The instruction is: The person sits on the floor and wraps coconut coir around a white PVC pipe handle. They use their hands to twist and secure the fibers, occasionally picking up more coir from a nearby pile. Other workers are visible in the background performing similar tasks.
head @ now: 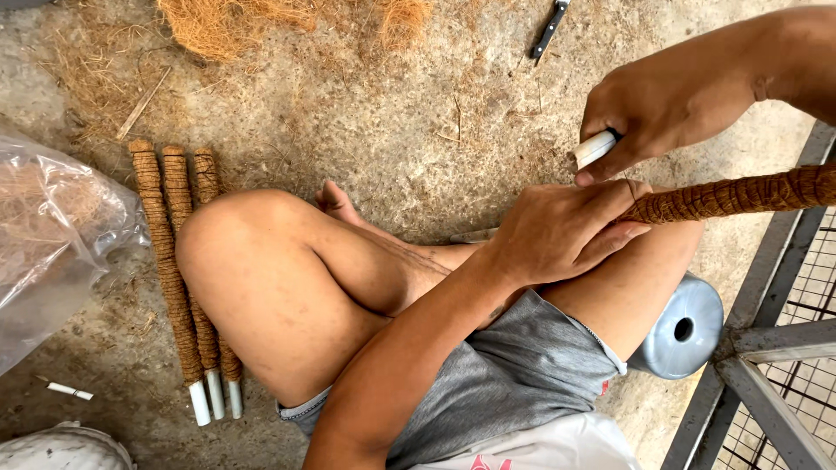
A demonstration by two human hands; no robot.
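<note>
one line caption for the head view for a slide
Left hand grips a coir-wrapped pole, right hand on its white end.

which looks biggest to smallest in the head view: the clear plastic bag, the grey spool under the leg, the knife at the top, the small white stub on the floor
1. clear plastic bag, though cut off by the frame
2. grey spool, partly hidden by the leg
3. knife, cut off at the top
4. white stub
</note>
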